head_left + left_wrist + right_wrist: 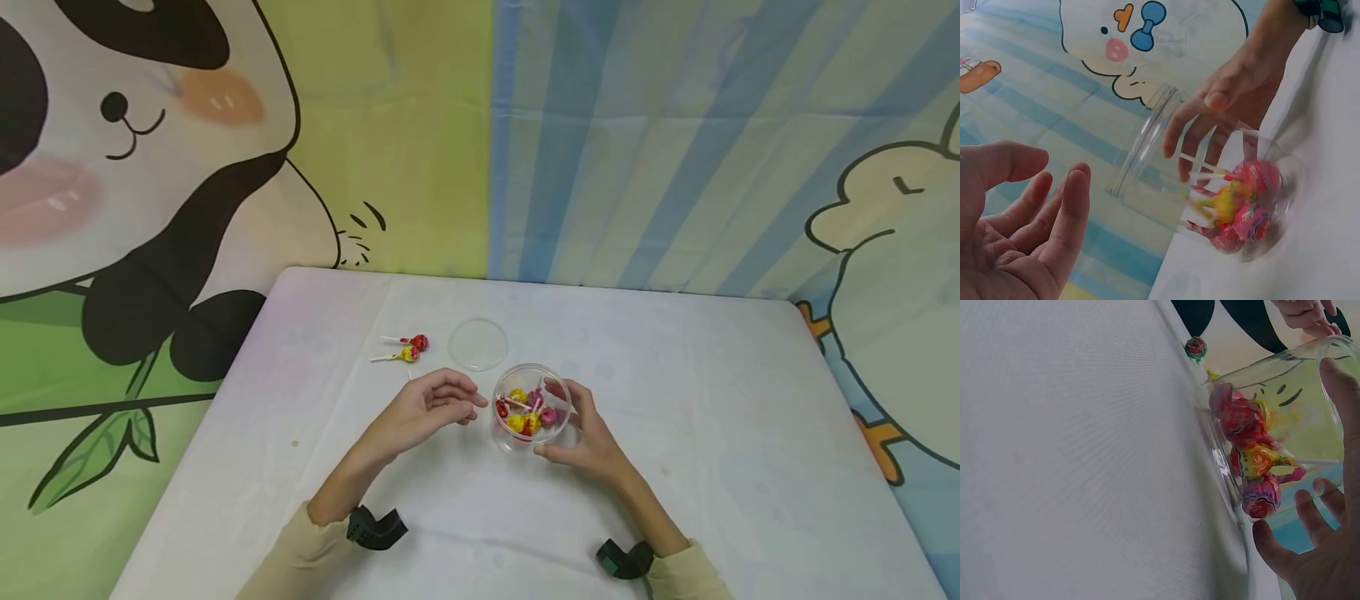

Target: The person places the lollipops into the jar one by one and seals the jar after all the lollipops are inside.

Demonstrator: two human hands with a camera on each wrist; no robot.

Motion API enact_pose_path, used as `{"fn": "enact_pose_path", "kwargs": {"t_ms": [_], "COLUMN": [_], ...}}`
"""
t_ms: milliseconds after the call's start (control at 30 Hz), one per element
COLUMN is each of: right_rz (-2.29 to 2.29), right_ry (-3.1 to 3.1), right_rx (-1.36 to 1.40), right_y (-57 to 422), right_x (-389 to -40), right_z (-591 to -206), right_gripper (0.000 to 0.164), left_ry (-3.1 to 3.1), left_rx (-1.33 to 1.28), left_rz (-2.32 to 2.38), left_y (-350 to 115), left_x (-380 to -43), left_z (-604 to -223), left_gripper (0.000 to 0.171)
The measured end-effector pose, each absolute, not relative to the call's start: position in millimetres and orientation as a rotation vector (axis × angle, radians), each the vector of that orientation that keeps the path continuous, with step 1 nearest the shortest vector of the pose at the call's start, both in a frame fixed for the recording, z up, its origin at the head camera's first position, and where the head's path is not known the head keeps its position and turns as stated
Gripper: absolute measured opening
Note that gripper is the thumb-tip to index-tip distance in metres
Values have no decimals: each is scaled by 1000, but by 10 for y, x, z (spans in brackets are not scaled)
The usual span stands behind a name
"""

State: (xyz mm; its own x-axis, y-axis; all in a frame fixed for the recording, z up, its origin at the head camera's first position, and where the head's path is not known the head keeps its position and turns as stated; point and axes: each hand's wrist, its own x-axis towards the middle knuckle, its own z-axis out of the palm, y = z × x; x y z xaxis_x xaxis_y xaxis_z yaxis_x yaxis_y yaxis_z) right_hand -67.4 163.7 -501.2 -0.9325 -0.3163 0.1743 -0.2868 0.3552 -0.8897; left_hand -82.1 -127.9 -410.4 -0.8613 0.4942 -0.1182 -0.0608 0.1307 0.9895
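A clear round jar (501, 435) with several wrapped lollipops (517, 422) in red, yellow and pink stands near the middle of the table, its mouth uncovered. My right hand (592, 437) grips the jar from the right side, thumb and fingers spread round its wall. Just left of the rim hovers my left hand (435, 408), its fingers loosely bent and nothing between them. In the left wrist view a gap shows between the left fingers (1072, 206) and the jar wall (1141, 200). The lollipops lie at the jar's bottom, sticks pointing up at various angles.
A clear round lid (478, 344) lies flat behind the jar. To its left are a red lollipop (418, 342) and a yellow one (408, 355), sticks pointing left. A short white stick end (409, 374) shows behind the left hand. Printed cloth hangs behind the white table (712, 417).
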Motion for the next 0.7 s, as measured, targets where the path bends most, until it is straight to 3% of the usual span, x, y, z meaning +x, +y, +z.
{"fn": "enact_pose_path", "kwargs": {"t_ms": [700], "right_rz": [-1682], "right_ry": [2545], "right_rx": [-541], "right_y": [1610], "right_x": [-668], "right_z": [-5002], "right_gripper": [93], "left_ry": [2108], "left_rx": [259], "left_rz": [1845], "left_y": [-1837], "left_x": [-817], "left_z": [-4275], "left_gripper": [36]}}
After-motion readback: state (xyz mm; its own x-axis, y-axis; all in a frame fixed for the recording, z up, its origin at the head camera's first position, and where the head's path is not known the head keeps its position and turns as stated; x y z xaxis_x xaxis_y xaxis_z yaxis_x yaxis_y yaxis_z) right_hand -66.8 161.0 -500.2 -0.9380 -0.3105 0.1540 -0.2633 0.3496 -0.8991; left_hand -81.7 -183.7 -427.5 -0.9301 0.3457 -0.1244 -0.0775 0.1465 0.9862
